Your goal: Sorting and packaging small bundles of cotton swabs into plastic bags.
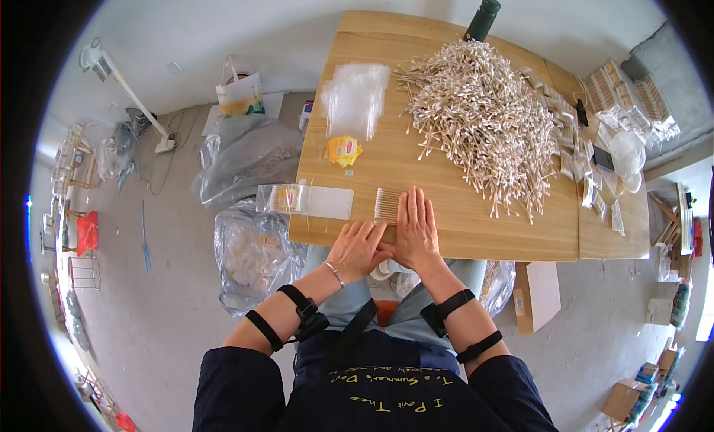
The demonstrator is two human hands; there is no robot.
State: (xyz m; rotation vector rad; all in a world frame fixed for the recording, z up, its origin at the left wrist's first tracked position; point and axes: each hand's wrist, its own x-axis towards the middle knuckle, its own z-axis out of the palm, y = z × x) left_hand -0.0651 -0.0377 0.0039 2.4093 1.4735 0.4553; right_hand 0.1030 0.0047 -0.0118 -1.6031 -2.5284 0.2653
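Observation:
A neat row of cotton swabs [387,204] lies side by side near the table's front edge. My right hand [416,229] rests flat along the row's right side, fingers straight and together. At the near ends of the swabs is my left hand [355,247], its fingers lightly bent over the table edge and its thumb near the right hand; I see nothing held in it. Left of the row lies a clear plastic bag [331,203], with a small pack of swabs [286,198] with a yellow label at its left end.
A big heap of loose cotton swabs [483,119] covers the table's middle right. Clear bags [355,97] and yellow cards [343,150] lie at the left. A dark green bottle [483,19] stands behind; small filled packs [569,138] and a phone [603,158] are at the right.

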